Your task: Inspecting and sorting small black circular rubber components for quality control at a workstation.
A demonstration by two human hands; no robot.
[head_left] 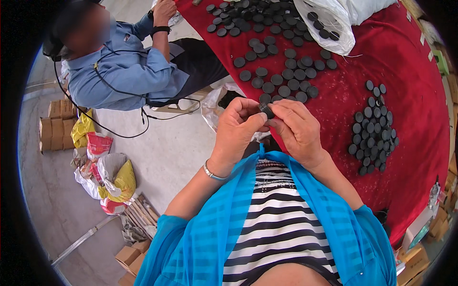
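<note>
Between my two hands, just past the near edge of the red cloth, is a small round black cap (pixel 266 110). My left hand (pixel 237 125) pinches it from the left with thumb and fingers. From the right, my right hand (pixel 298 131) grips its other side with thumb and fingertips. Many loose black caps (pixel 288 74) lie on the cloth beyond my hands, mostly flat and some touching. Another cluster of black caps (pixel 373 133) sits off to my right. Fingers partly cover the held piece, so its inner side is hidden.
A red cloth (pixel 334 107) covers the table. At its far side a white plastic sack (pixel 329 24) lies with caps at its mouth. A person in a blue shirt (pixel 124 71) sits at the left. Bags (pixel 117 178) and cardboard boxes (pixel 57 126) stand on the floor.
</note>
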